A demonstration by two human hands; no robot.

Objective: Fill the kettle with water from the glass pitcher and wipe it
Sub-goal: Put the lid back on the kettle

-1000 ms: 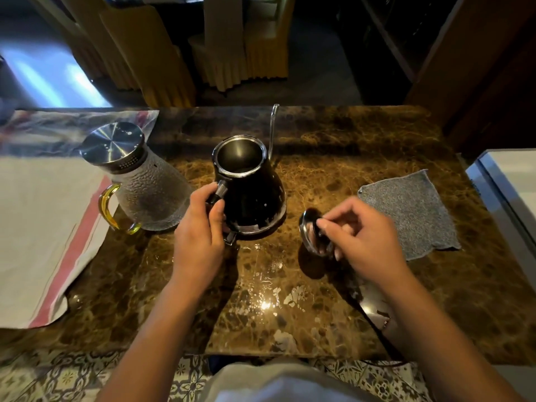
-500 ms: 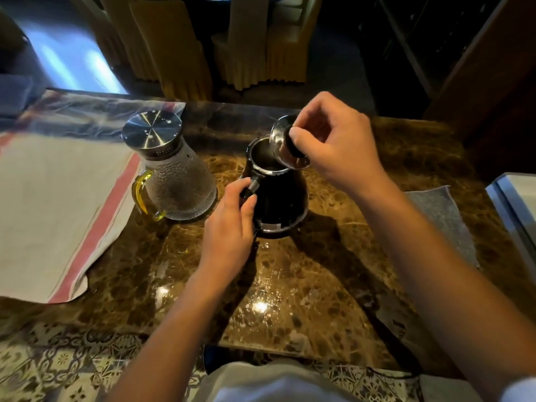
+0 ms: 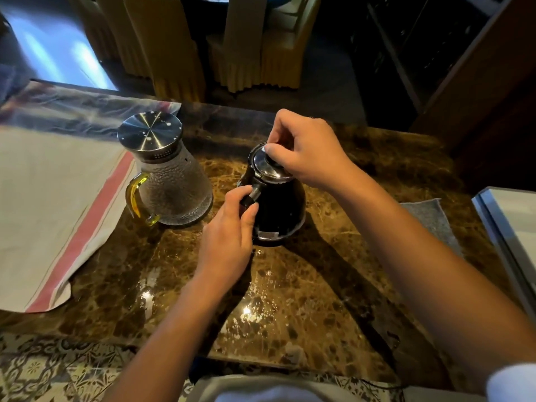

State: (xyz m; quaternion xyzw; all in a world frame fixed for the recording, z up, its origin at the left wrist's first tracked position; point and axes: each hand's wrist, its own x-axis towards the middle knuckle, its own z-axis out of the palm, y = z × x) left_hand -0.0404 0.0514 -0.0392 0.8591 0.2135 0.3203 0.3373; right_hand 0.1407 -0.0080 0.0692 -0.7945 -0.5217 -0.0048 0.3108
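Note:
A black kettle stands mid-table on the brown marble top. Its shiny lid sits on the kettle's mouth, and my right hand pinches the lid's knob from above. My left hand grips the kettle's handle on its near-left side. To the left stands the textured glass pitcher, steel lid on, yellow handle toward me. A grey cloth lies flat at the right, partly hidden behind my right forearm.
A white cloth with a red stripe covers the table's left part. A pale tray edge shows at far right. Chairs with yellow covers stand beyond the table. Water spots glint on the marble near me.
My right hand picked the lid up from the table, carried it over the kettle and set it down on the mouth. My left hand stayed on the handle. The camera shifted.

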